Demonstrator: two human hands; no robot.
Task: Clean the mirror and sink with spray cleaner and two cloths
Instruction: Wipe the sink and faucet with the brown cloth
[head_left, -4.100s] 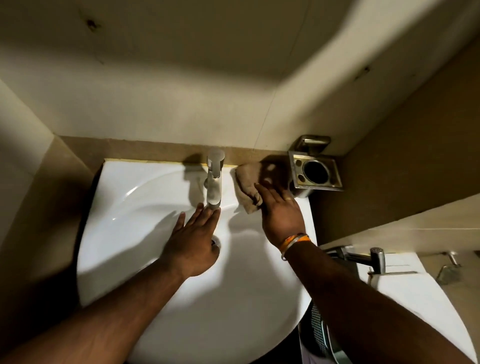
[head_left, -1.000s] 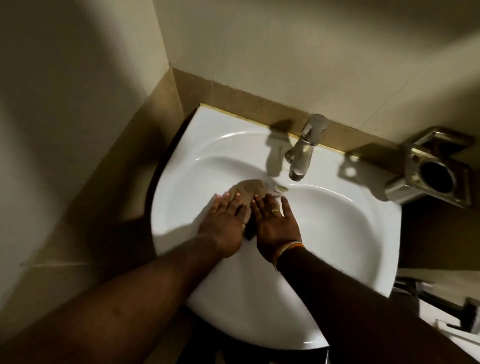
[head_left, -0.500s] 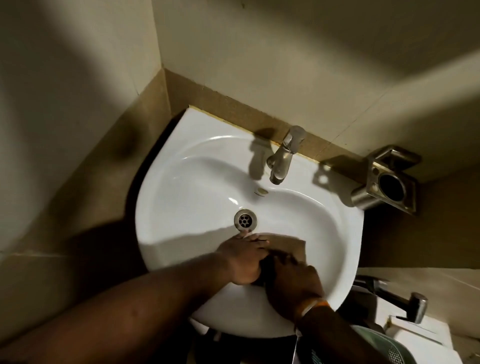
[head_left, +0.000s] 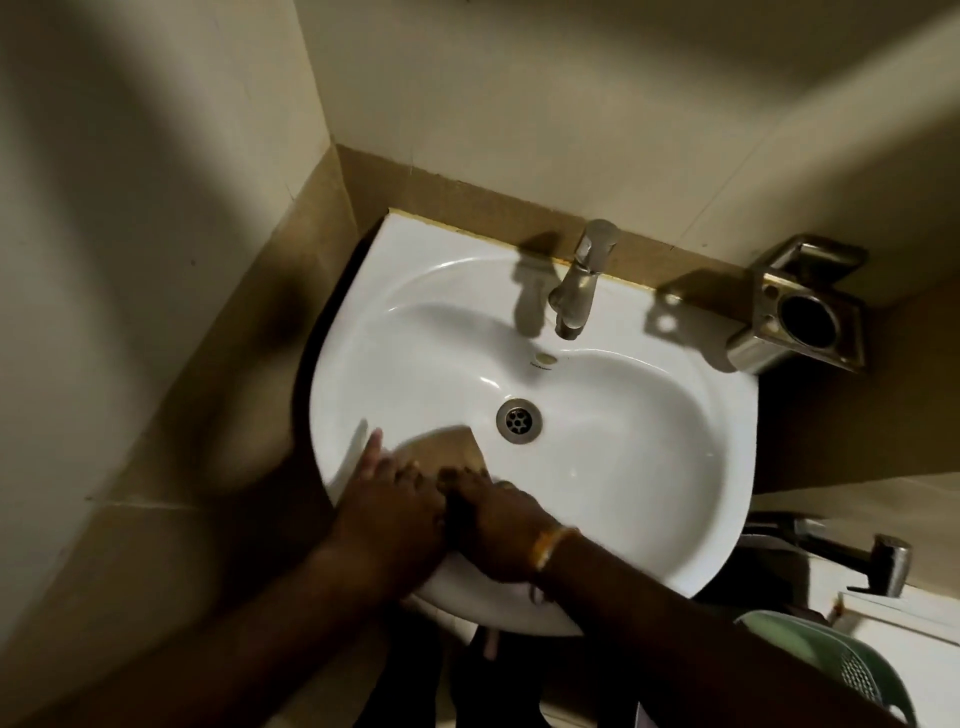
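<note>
Sliding leftward along the near wall of the sink (head_left: 649, 415) now, both hands together with the cloth (head_left: 449, 449), after working just under the drain (head_left: 518, 421) half a second back and up beside the tap (head_left: 576, 291) a few seconds before that. Pressing the tan cloth flat against the white basin, left hand (head_left: 387, 506) with fingers stretched out over the cloth's left part, one fingertip reaching past it onto the bare rim. Laying the right hand (head_left: 493, 519) just beside the left, touching it, fingers flat on the cloth's near edge; neither hand clenching, both pushing rather than gripping. Leaving the drain uncovered, just beyond the right fingertips. Judging from this sweep: covering the bowl section by section, back ledge and centre seemingly done, near-left rim in hand now, right side of the bowl perhaps remaining. Seeing no spray bottle, mirror or second cloth here.
</note>
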